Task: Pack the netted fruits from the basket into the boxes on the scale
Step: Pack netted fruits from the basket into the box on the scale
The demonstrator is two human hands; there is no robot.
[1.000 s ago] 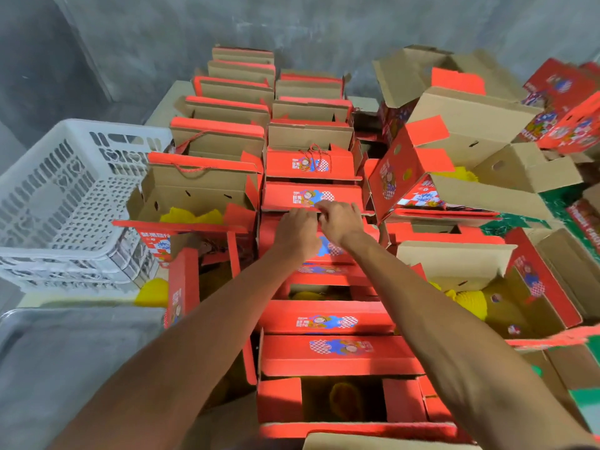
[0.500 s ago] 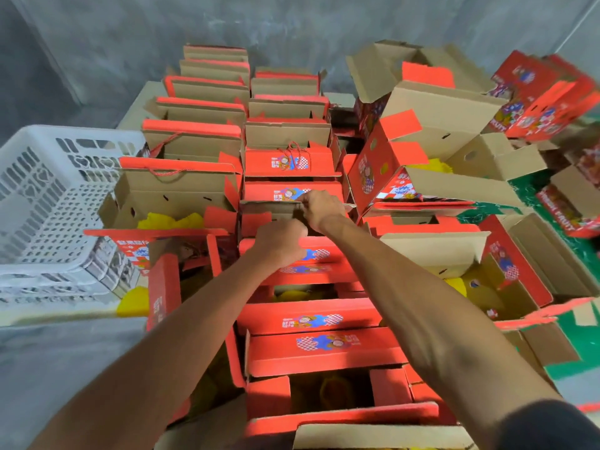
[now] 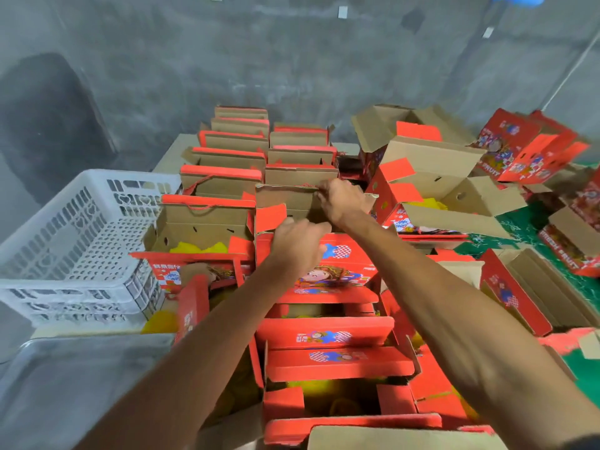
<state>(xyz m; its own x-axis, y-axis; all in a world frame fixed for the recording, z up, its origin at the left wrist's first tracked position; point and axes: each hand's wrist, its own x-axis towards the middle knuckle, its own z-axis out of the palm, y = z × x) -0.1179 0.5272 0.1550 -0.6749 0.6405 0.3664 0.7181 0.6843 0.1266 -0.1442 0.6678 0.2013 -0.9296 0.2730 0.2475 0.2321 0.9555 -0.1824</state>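
Head view: both arms reach to mid-frame, where the right hand (image 3: 341, 199) pinches the top edge of a raised brown flap (image 3: 285, 198) on a red box (image 3: 341, 264), and the left hand (image 3: 297, 243) curls over that box's near flap. Yellow netted fruit (image 3: 198, 247) already shows in several boxes, left of centre and at lower centre, so packing looks well advanced. What remains, I judge, is closing boxes like this one. White basket (image 3: 74, 241) at left looks emptied; no scale is visible
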